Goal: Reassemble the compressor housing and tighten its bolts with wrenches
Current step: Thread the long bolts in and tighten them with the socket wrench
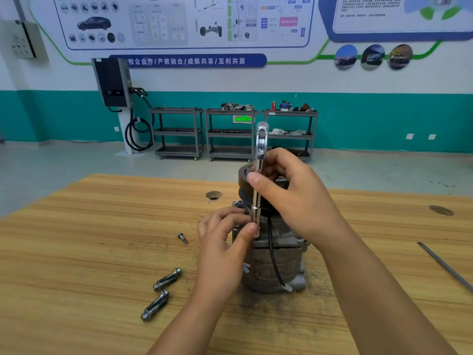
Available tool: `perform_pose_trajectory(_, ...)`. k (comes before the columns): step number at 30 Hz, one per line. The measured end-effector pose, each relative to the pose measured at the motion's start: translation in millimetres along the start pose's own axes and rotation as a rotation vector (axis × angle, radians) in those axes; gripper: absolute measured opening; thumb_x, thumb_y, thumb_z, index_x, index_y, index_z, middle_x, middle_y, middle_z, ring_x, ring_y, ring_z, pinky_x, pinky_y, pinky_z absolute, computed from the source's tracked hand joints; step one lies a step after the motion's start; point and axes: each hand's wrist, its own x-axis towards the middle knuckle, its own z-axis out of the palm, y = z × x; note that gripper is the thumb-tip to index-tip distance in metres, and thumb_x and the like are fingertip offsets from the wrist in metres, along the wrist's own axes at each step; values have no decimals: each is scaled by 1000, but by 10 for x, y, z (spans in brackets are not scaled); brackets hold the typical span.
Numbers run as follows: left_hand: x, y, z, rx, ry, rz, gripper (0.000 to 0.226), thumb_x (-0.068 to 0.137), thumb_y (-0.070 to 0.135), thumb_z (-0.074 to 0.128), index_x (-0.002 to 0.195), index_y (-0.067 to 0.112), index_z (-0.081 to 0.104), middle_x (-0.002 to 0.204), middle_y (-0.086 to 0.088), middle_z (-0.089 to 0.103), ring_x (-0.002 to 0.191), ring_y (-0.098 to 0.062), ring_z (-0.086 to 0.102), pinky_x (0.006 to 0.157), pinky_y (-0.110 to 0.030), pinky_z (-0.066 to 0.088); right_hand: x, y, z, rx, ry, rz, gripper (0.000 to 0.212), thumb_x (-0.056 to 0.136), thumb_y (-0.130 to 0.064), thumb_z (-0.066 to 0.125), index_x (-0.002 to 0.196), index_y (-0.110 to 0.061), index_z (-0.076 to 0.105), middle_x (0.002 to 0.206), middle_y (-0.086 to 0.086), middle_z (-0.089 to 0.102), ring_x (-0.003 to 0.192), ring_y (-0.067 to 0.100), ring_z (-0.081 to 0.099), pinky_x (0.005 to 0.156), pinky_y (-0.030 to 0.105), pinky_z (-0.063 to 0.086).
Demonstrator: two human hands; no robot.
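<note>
1. Two hands work one wrench [261, 144], which stands nearly upright against the left side of the compressor [276, 262], its ratchet head at the top.
2. The compressor stands on end near the middle of the counter [102, 252], with the dark pulley [243, 176] uppermost and the grey housing below. A black cable [272, 252] runs down its front.
3. The right hand [291, 193] wraps the upper shaft of the wrench. Its grip is closed on the tool, with the thumb [254, 179] laid across the shaft.
4. The left hand [225, 237] pinches the lower end of the wrench between thumb and fingertips, so its grip is also closed on the tool. The tip sits at the housing's upper flange; the bolt beneath it is hidden.
5. Loose on the counter, left of the compressor, lie a small bolt [182, 237], a long bolt [167, 279] and a second long bolt [154, 306]. All three are clear of the hands.
6. A thin metal rod [445, 265] lies at the right edge of the counter, well apart from the compressor.
7. The counter has two round holes, one [213, 195] just behind the left hand.
8. Three grey carts [179, 131] stand along the far wall, beside a wall-mounted charger [112, 82].
</note>
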Motion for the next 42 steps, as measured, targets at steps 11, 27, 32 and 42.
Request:
perform_pose_trajectory(11,-6,-7,-7,-20,5,4,21,76,59,59,81,39,59,100,28,56,116,-4,37,85,-3,26,9,15,10,-29,24,-9,18,78,-40,62,91,-28,59,85,-11,62,95,10,56,87,30,46)
perform_pose_trajectory(27,2,-14,4,-4,2,24,24,69,59,47,77,39,60,104,25,55,115,-3,36,82,3,23,3,36,-35,99,-19,-12,8,89,-28,58,93,-34,62,91,-12,68,100,6,61,89,30,49)
perform_pose_trajectory(32,-12,-15,3,-40,-13,16,24,79,65,46,83,46,61,106,27,54,117,4,32,84,5,22,4,26,-47,111,-23,-33,12,89,-17,61,90,-29,61,81,-8,66,81,-2,63,70,12,50)
perform_pose_trajectory(42,-4,-20,10,-37,10,16,21,78,53,45,80,42,62,105,25,55,116,1,35,83,4,24,12,45,-70,162,-55,-1,15,92,-16,55,98,-28,63,91,-9,72,93,4,65,83,27,54)
